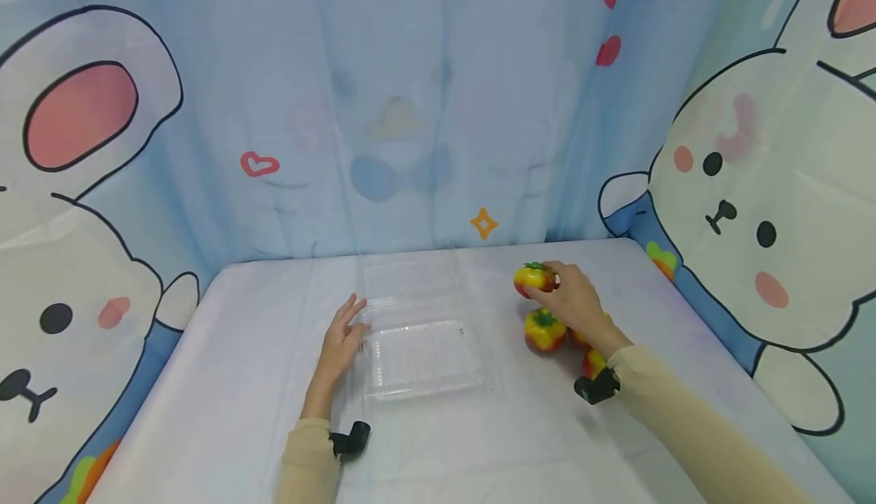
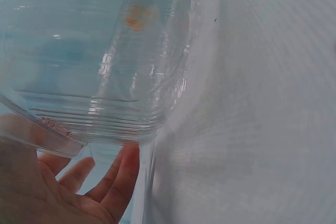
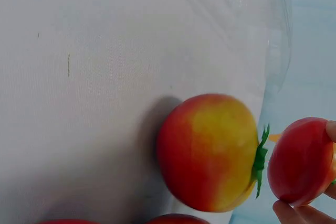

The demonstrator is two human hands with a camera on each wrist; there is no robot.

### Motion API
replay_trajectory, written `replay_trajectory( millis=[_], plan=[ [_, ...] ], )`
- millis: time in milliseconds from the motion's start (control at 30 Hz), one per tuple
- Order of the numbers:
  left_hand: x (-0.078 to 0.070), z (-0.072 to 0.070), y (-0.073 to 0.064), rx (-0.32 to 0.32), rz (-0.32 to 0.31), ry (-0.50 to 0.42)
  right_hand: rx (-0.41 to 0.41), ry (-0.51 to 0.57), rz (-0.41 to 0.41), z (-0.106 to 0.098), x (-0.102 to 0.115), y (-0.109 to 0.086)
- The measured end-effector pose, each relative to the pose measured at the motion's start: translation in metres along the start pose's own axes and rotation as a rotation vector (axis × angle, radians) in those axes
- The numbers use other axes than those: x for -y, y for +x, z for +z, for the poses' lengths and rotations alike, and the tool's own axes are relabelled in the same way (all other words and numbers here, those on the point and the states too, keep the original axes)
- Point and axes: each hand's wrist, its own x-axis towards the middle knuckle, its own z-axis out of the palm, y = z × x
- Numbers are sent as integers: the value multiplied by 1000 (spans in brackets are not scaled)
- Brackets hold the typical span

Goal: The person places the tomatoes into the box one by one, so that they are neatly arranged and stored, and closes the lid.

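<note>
A clear plastic clamshell box (image 1: 427,396) lies on the white table, its lid (image 1: 411,280) folded back toward the curtain. My left hand (image 1: 340,340) is at the box's left side, fingers fairly straight and touching the edge; the left wrist view shows the fingertips against the ribbed plastic wall (image 2: 94,119). To the right of the box, my right hand (image 1: 571,295) grips a red-and-yellow fruit with a green leafy top (image 1: 534,280), raised above the others. Below it sits a similar fruit (image 1: 545,331), large in the right wrist view (image 3: 210,150). Others (image 1: 594,363) are partly hidden under my right forearm.
A white cloth covers the table (image 1: 226,382). Behind it hangs a pale blue curtain (image 1: 390,93) printed with cartoon rabbits at both sides. Black wrist cameras (image 1: 350,440) sit on both sleeves.
</note>
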Motion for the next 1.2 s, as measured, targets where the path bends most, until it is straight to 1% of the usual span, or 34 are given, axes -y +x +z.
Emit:
replay_trajectory(
  millis=[200,467,633,767,1067,1200],
  plan=[
    [1,1,1,-9,-1,19,-28,-24,-42,1,7,-2],
    [1,0,2,-17,2,-6,-52,-26,-111,2,18,-3],
    [1,0,3,-18,9,-6,-56,-4,-152,5,25,-6],
    [1,1,2,-16,2,-11,-55,12,-178,9,31,-9],
    [2,2,2,-16,15,17,-54,41,-217,20,53,-12],
    [2,1,2,-20,21,25,-54,71,-243,26,62,-15]
  ],
)
